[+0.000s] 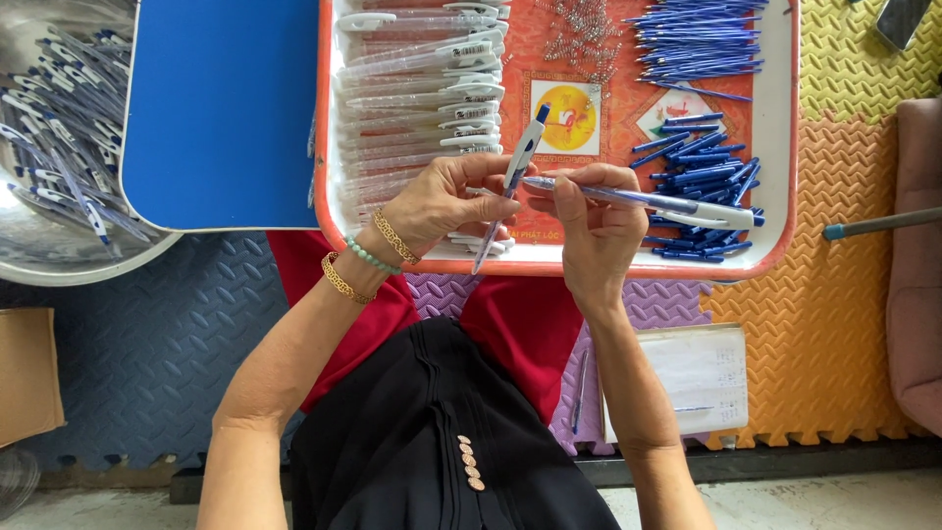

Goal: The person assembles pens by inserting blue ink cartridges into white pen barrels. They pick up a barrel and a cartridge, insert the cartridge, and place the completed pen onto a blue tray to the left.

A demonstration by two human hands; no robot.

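My left hand (444,201) grips a clear pen barrel with a white clip and blue tip (514,175), held upright over the tray. My right hand (592,214) pinches a second pen (677,206) that lies level and points right, white clip at its far end. Both hands hover above the near edge of an orange-rimmed tray (785,147). In the tray lie clear barrels with white clips (422,88) at the left, small metal springs (584,34) at the top middle, thin blue refills (697,39) at the top right and blue pen parts (702,162) below them.
A blue board (221,108) lies left of the tray. A metal bowl (39,250) full of finished pens stands at the far left. A notebook with a pen (702,378) rests on coloured foam mats (834,324). A cardboard box (27,373) sits at the lower left.
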